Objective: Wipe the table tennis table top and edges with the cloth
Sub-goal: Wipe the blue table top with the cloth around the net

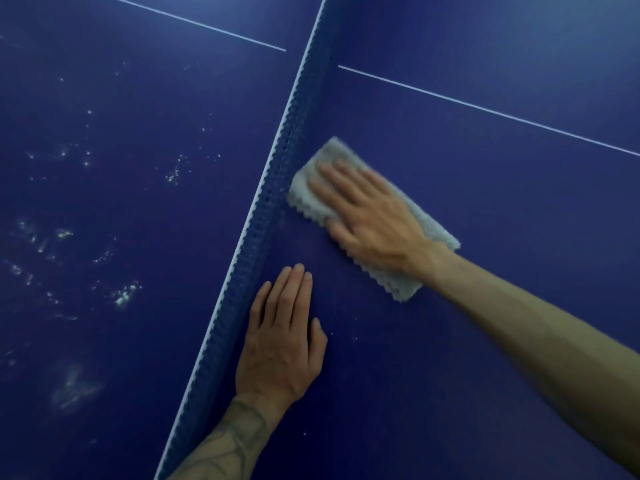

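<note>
The right hand (372,216) lies flat on the folded pale cloth (408,282), fingers (341,176) straight and slightly spread, pressing it onto the blue table top (485,209). The cloth extends beyond the fingertips toward the net (277,188), its far edge just beside the net. The left hand (284,341) rests palm-down on the table top alongside the net, fingers straight, holding nothing.
</note>
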